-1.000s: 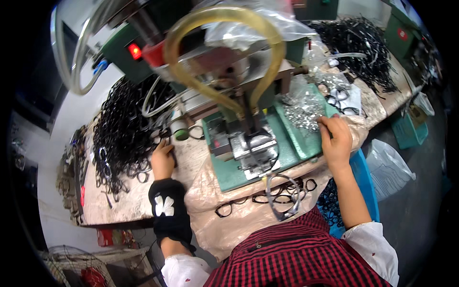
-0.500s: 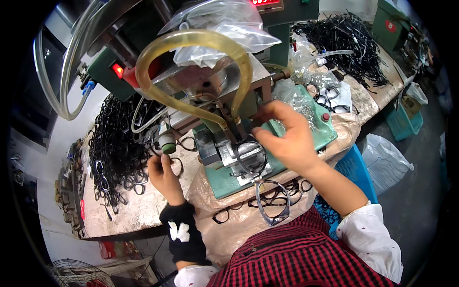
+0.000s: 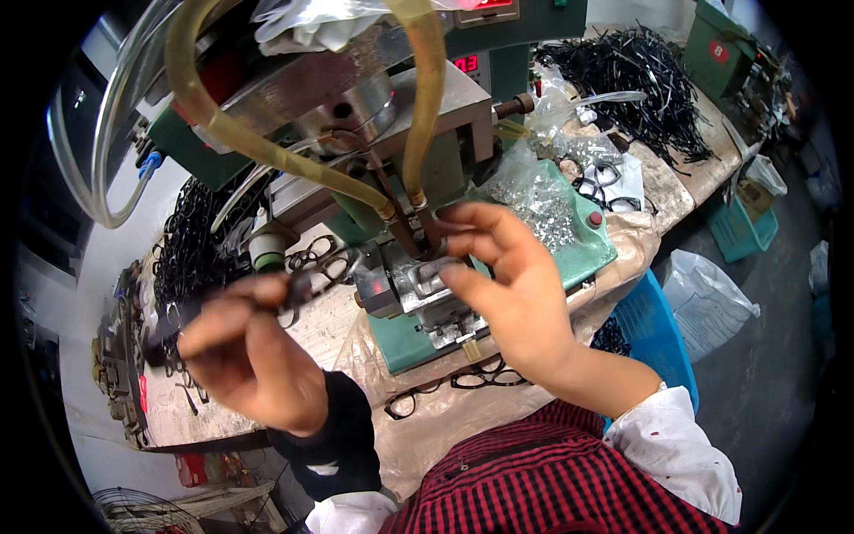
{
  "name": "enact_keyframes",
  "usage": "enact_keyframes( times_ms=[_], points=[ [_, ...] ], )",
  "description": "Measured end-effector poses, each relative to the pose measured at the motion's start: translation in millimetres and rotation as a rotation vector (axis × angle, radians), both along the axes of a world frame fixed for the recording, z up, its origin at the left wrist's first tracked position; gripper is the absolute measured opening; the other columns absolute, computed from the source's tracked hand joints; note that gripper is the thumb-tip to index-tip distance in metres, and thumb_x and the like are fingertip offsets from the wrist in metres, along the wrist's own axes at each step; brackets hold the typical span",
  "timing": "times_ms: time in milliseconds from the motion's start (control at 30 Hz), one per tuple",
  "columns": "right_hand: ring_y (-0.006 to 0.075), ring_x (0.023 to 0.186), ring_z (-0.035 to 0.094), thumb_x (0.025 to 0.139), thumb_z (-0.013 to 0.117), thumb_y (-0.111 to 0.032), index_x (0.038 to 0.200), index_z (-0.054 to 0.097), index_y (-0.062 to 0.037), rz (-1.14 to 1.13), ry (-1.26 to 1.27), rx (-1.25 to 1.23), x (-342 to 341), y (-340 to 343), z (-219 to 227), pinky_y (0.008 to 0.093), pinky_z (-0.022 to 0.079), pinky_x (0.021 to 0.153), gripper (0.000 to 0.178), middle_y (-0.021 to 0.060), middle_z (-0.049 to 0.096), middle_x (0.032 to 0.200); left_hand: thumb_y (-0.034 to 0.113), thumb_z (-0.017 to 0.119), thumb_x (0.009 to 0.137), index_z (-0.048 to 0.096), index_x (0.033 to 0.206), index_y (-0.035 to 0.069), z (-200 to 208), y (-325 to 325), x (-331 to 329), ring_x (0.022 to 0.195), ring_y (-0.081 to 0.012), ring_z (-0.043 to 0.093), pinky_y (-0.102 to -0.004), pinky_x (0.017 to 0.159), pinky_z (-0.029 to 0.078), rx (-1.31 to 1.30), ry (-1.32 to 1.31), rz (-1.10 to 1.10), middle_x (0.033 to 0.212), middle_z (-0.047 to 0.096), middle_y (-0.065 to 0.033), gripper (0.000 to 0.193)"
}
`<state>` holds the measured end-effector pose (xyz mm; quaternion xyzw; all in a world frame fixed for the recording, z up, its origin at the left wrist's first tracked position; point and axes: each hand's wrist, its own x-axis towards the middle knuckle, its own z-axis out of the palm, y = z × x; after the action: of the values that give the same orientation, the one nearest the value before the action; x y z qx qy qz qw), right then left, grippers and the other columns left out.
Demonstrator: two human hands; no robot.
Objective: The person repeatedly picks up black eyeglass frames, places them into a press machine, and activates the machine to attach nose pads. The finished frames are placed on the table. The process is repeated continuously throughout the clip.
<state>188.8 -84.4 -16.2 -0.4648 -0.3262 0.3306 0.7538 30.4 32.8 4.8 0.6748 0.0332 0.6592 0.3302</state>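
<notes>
My left hand [image 3: 258, 356], smeared by motion, is closed around a dark eyeglass frame [image 3: 307, 289] left of the green-based press machine. Part of that frame is blurred and hidden by the fingers. My right hand [image 3: 520, 294] is at the machine's metal fixture [image 3: 427, 285], fingers bent and thumb apart, with nothing visible between them. Its fingertips are beside the two upright metal tips [image 3: 414, 233] fed by a yellowish hose [image 3: 427, 98]. A green-ended white cylinder [image 3: 267, 249] is just above my left hand.
Dark frames heap up at the left [image 3: 182, 240]; black strips [image 3: 632, 89] pile at the back right. A bag of small metal parts [image 3: 543, 214] lies on the green base [image 3: 587, 258]. Eyeglass frames [image 3: 489, 376] lie along the front. A blue basket [image 3: 658, 329] stands right.
The eyeglass frames hanging from the fixture are gone from there. My left hand has moved left and nearer, now with a dark frame. My right hand has shifted slightly left and down at the fixture.
</notes>
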Motion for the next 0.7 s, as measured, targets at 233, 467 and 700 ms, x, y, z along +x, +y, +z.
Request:
enact_keyframes(
  times_ms=[233, 467, 700],
  points=[
    [0.0216, 0.122, 0.058, 0.087, 0.061, 0.002, 0.140, 0.051, -0.0041, -0.020, -0.443, -0.087, 45, -9, -21, 0.0343, 0.043, 0.107, 0.054, 0.0118, 0.063, 0.127, -0.003, 0.074, 0.069, 0.069, 0.088, -0.001, -24, -37, 10, 0.096, -0.0319, 0.072, -0.0384, 0.082, 0.062, 0.607, 0.594, -0.118, 0.106, 0.071, -0.0162, 0.020],
    [0.0255, 0.104, 0.067, 0.083, 0.049, 0.009, 0.114, 0.063, 0.0000, -0.622, -0.623, -0.284, 124, -40, -110, 0.0340, 0.048, 0.096, 0.035, 0.0137, 0.069, 0.107, -0.003, 0.073, 0.068, 0.065, 0.088, 0.004, -33, -32, 30, 0.084, -0.0211, 0.067, -0.0307, 0.074, 0.063, 0.778, 0.532, -0.043, 0.103, 0.072, -0.0104, 0.023],
    [0.0327, 0.096, 0.059, 0.075, 0.071, -0.005, 0.085, 0.070, -0.0059, -0.464, -1.034, -0.639, 90, -64, -93, 0.0424, 0.047, 0.087, 0.010, 0.0104, 0.062, 0.090, -0.006, 0.074, 0.069, 0.065, 0.092, -0.002, -44, -31, 25, 0.089, -0.0343, 0.072, -0.0436, 0.078, 0.063, 0.739, 0.549, -0.086, 0.106, 0.069, -0.0159, 0.025]
  ],
)
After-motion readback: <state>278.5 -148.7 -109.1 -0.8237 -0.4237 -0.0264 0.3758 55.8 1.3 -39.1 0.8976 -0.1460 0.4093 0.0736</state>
